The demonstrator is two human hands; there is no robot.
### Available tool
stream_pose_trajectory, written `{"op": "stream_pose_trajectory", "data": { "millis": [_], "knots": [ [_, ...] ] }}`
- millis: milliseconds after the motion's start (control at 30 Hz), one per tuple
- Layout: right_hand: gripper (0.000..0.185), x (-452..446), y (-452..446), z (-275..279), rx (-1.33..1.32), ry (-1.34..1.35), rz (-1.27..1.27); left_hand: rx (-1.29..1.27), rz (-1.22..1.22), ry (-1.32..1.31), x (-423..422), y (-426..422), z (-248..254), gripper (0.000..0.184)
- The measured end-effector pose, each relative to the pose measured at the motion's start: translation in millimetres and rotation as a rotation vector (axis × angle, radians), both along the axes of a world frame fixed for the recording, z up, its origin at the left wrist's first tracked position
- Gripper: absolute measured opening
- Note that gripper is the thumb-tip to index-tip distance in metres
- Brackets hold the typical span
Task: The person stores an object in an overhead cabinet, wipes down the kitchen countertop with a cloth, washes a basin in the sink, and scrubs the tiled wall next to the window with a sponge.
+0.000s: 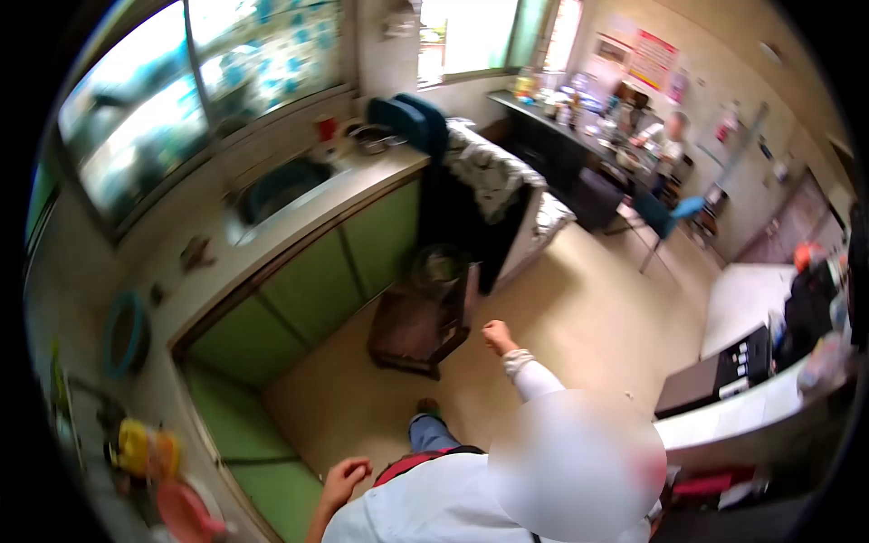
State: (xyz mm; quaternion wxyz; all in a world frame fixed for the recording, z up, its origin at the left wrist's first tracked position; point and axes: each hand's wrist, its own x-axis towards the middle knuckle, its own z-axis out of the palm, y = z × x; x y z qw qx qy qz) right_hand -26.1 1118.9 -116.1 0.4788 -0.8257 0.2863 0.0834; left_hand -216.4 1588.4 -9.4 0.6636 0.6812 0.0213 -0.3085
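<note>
from where i stand, taking the view as a clock face, the wearer's left hand (347, 478) hangs near seven o'clock, released, its fingers loosely bent and nothing in them. the right hand (497, 337) is held out from the body, just off the middle toward five, fingers curled inward. no object shows in it, though i cannot tell if the curl hides something small. the bent arm looks like someone balancing mid-step or simply carrying it loose.

the brown chair (407, 321) is the thing nearest the right hand, toward ten o'clock from it and apart from it. it sits close to the green cabinet doors (312, 294), perhaps tucked there to leave the floor (579, 308) walkable. those doors are also what the left hand is nearest to, without contact.

above them, the pale counter (204, 299) carries the sink (281, 192) near ten, under the window, likely for the light. a red cup (326, 127) stands behind it near eleven, within easy reach of washing. the blue-rimmed basin (109, 335) stands tilted up near nine, probably to drain. near twelve, a patterned cloth (493, 167) is draped, i would guess against dust.
</note>
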Motion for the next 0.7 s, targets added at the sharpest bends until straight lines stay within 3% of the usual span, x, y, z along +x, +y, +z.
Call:
{"op": "stream_pose_trajectory", "data": {
  "millis": [33, 133, 167, 200, 233, 267, 300, 367, 467, 567, 700],
  "knots": [
    [0.02, 15, -3, -20, -0.208, -0.115, -0.071, 0.007, 0.051, 0.046, 6, 1, -3, 0.025],
    [0.053, 52, -7, -21, -0.177, 0.026, -0.099, 0.106, 0.072, 0.02, 43, 0, -23, 0.023],
    [0.054, 67, -14, -55, -0.144, -0.044, -0.109, -0.029, 0.189, 0.069, 56, 11, -49, 0.024],
    [0.055, 68, -8, -28, -0.008, -0.031, -0.097, -0.16, 0.314, 0.122, 71, 18, -60, 0.025],
    [0.054, 85, -8, -57, 0.042, -0.086, -0.124, -0.152, 0.302, 0.122, 88, 17, -56, 0.025],
    [0.058, 101, -14, -84, 0.277, 0.012, -0.07, -0.162, 0.344, 0.138, 103, 17, -53, 0.025],
    [0.055, 116, -15, -132, 0.205, -0.027, -0.076, -0.172, 0.386, 0.153, 117, 15, -44, 0.025],
    [0.05, 117, -5, -99, 0.052, -0.033, -0.2, -0.126, 0.375, 0.165, 143, 0, -16, 0.023],
    [0.045, 141, -1, -177, 0.283, -0.203, -0.476, 0.009, 0.362, 0.204, 172, -29, 22, 0.029],
    [0.038, 135, 5, -126, 0.59, -0.172, -0.621, 0.056, 0.283, 0.204, 201, -36, 22, 0.034],
    [0.034, 116, 8, -86, 0.548, -0.202, -0.635, 0.014, 0.208, 0.234, 252, -30, -5, 0.022]
  ]
}}
